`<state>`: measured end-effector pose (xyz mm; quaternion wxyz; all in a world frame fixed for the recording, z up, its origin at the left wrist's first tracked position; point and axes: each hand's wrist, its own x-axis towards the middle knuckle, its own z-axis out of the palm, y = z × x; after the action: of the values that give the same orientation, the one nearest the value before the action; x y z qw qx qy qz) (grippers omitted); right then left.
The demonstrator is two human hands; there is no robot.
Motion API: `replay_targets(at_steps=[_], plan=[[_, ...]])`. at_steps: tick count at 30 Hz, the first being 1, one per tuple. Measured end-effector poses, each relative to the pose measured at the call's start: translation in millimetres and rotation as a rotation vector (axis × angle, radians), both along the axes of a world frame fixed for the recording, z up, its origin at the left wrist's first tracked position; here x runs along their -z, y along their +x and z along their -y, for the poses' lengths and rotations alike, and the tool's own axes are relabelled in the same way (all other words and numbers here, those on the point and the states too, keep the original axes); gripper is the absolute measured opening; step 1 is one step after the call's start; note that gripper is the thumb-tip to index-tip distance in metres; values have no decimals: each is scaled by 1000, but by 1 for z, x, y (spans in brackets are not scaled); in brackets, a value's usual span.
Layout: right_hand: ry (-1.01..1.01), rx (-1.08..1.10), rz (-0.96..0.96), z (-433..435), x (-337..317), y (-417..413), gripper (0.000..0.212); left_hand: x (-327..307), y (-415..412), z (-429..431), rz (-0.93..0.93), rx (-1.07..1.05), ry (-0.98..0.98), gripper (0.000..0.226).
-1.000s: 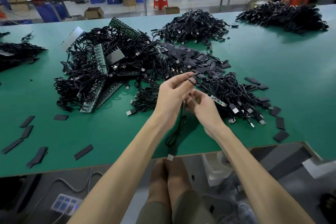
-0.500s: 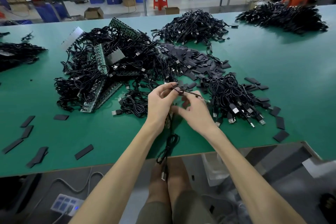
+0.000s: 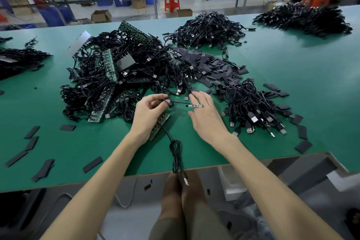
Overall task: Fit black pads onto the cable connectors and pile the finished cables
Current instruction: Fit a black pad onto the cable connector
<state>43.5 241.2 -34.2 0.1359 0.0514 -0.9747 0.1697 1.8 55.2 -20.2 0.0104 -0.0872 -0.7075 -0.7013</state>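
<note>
Holding one cable (image 3: 175, 143) up off the green table (image 3: 292, 76), the person is at the start of a fit: the little connector (image 3: 195, 105) at its end is bare, with no pad on it yet. The left hand (image 3: 150, 112) pinches the thin wire just behind that end, fingers curled round it. The right hand (image 3: 207, 121) is spread flat, fingers straight, gripping nothing (the connector tip crosses over its fingers). The rest of the cable hangs in a loop toward six o'clock, its plug (image 3: 185, 180) past the table edge. I think the next move is to pick a black pad from the heap of pads (image 3: 214, 66) at one o'clock, and that needs a neat pinch on just one. The done cables look to be the pile (image 3: 253, 107) at three o'clock.
</note>
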Motion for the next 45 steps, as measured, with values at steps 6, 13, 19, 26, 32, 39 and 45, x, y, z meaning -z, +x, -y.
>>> replay_targets(at_steps=[6,13,19,26,32,39,45], plan=[[31,62,68,-7,-1,-18,48,-1,7,-1,-63,39,-40,12],[-48,116,-115,4,5,-9,14,-5,12,1,-92,78,-34,19],[-95,110,-86,5,0,-4,29,-7,16,0,-63,92,20,25],[-14,143,-119,8,-5,-1,20,-11,17,-1,-71,16,5,29],[56,209,-168,6,-7,4,37,-10,18,-1,-152,7,-41,35],[33,222,-158,5,-10,6,35,-6,18,-1,-130,32,-41,48],[87,207,-138,4,-6,6,33,-1,12,-2,-103,34,40,33]])
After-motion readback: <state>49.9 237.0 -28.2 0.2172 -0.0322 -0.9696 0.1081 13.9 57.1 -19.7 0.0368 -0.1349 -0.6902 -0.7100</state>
